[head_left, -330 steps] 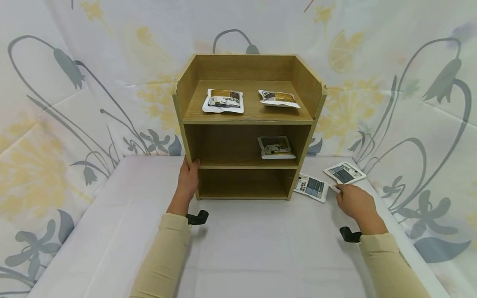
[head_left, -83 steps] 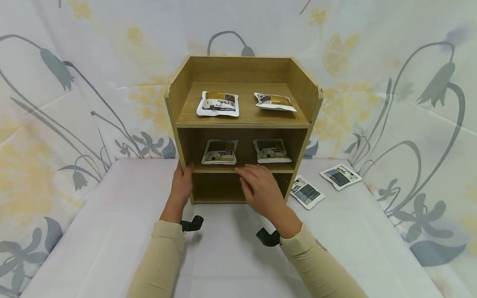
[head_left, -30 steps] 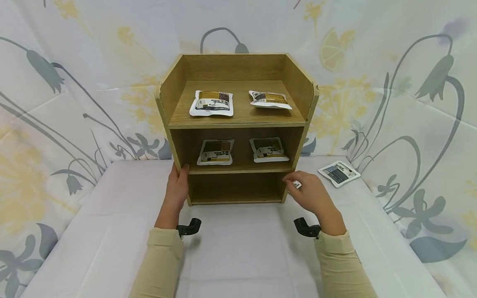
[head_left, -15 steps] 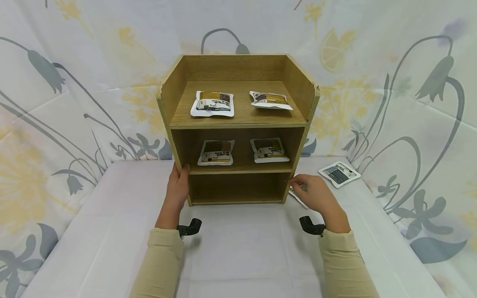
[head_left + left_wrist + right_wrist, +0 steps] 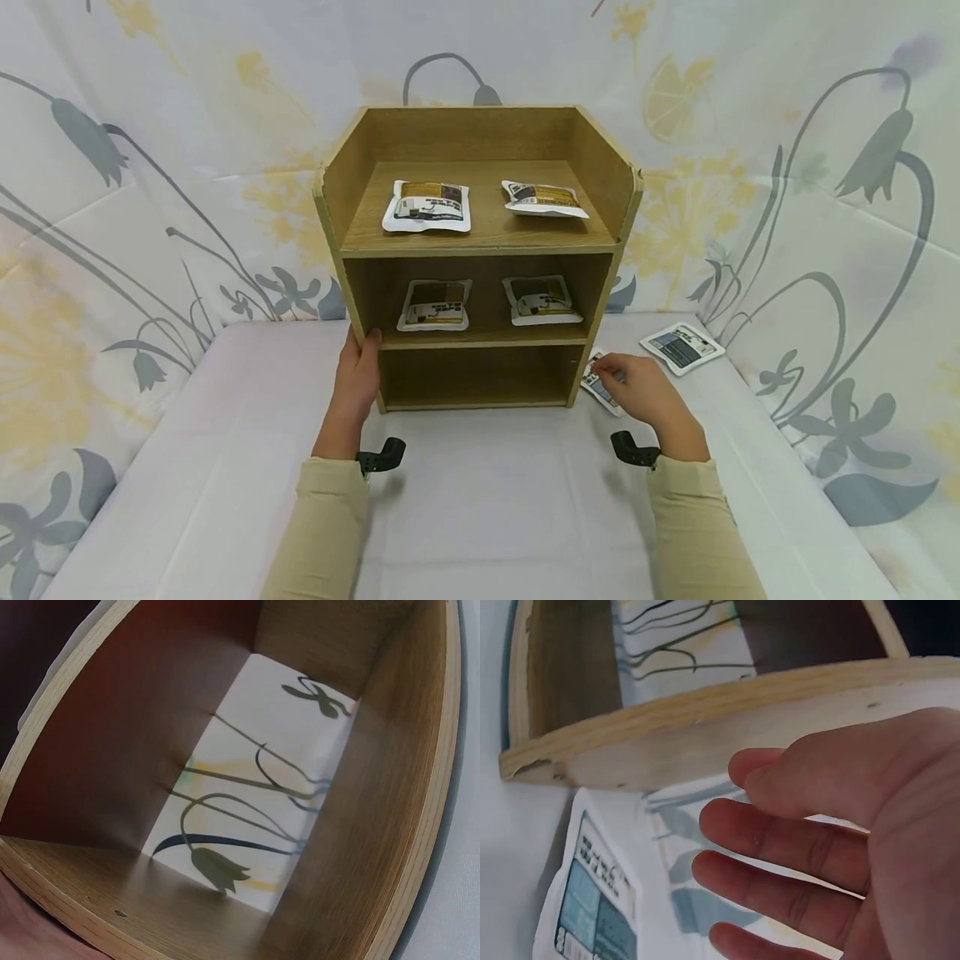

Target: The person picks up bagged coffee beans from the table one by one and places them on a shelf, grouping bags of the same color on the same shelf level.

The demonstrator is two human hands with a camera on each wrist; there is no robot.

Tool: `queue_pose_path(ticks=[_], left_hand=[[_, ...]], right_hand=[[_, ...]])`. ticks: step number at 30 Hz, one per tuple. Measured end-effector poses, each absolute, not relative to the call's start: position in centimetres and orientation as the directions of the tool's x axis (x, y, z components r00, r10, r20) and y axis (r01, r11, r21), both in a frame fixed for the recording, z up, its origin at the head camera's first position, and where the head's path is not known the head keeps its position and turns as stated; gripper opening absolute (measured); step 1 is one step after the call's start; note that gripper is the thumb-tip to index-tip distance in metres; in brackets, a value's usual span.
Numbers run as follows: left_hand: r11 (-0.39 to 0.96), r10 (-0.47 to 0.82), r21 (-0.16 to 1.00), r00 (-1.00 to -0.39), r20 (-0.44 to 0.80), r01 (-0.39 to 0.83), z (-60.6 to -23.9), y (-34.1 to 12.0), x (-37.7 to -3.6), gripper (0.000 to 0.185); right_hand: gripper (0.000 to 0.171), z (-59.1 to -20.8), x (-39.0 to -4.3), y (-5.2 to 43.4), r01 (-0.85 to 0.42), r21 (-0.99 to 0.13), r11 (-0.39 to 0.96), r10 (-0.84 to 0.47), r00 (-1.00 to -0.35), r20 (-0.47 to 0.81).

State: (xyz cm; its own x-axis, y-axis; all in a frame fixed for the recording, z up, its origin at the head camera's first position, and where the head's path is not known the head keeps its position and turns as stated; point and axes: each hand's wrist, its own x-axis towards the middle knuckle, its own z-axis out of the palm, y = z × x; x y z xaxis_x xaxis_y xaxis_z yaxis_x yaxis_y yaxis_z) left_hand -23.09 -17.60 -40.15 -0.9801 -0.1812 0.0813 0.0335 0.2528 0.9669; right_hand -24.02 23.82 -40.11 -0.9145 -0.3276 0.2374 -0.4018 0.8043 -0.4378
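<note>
Right hand (image 5: 645, 392) shifted right, away from shelf unit (image 5: 480, 248); fingers loosely spread, thumb by index; pouch (image 5: 604, 395) on counter (image 5: 480, 500) below fingertips; thin edge could slip weak pinch; left hand (image 5: 357, 375) grips shelf unit

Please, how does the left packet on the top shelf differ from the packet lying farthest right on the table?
The shelf packet shows a yellow, brown and white label; the table packet shows white with a dark blue-grey panel.
The shelf packet lies nearly straight to the front edge of the wooden top shelf; the table packet lies slanted on the white cloth.
Both have white borders and dark print.
</note>
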Motion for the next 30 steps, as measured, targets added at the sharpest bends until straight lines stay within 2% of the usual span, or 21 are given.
queue_pose_path(ticks=[13,21,30], left_hand=[[0.259,-0.182,0.965,-0.98,0.081,0.032,-40.1,-17.5,-23.1,0.058],[0.264,-0.182,0.964,-0.981,0.071,0.02,-40.1,-17.6,-23.1,0.059],[0.269,-0.181,0.963,-0.98,0.08,0.029,-40.1,-17.6,-23.1,0.059]], right_hand=[[0.027,-41.5,-24.7,24.8,-0.326,-0.461,0.825,-0.303,-0.945,0.126],[0.048,-41.9,-24.7,25.1,-0.277,-0.432,0.858,-0.271,-0.96,0.077],[0.062,-43.1,-25.1,25.8,-0.248,-0.434,0.866,-0.283,-0.959,-0.016]])
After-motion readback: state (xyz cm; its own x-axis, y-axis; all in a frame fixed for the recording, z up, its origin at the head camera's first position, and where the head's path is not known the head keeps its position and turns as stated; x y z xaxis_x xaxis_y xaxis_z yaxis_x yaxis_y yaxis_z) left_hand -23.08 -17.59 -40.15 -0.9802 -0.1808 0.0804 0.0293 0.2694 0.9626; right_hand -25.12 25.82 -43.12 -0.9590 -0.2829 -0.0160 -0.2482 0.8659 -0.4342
